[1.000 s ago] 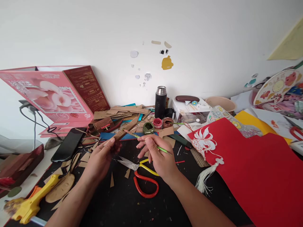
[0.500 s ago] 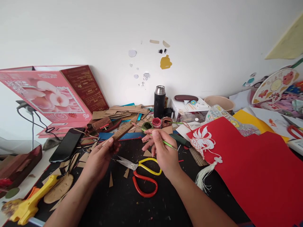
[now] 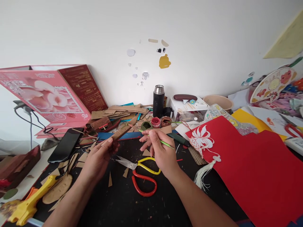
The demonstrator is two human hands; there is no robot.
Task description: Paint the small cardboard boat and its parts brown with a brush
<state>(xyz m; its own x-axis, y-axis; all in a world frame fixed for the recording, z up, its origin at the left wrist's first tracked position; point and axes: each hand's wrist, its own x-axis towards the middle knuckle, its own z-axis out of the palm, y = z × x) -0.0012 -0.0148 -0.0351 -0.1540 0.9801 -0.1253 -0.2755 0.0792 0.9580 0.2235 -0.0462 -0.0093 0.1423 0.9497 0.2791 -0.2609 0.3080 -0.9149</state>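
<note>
My left hand (image 3: pixel 98 157) is closed around a narrow brown cardboard strip (image 3: pixel 121 131), which slants up and away. Between the thumb and fingers of my right hand (image 3: pixel 162 149) is a thin green paintbrush (image 3: pixel 167 144). Its tip points left and lies at or very near the strip's upper part; contact cannot be made out. Beyond the hands stand small open paint jars: green (image 3: pixel 146 125), red (image 3: pixel 155 121) and brown (image 3: pixel 166 121). Below and between the hands, scissors (image 3: pixel 131 165) with one yellow and one red handle lie with blades slightly apart.
A black thermos (image 3: pixel 158 102) stands behind the jars. Cardboard scraps (image 3: pixel 118 110) pile up at the back left, near a phone (image 3: pixel 65 145) and a pink box (image 3: pixel 47 97). A yellow glue gun (image 3: pixel 35 200) lies front left. Red paper (image 3: pixel 255 167) covers the right side.
The paintbrush tip has shifted slightly left and down along the cardboard strip. Both hands keep their grips, and the whole view has moved a little.
</note>
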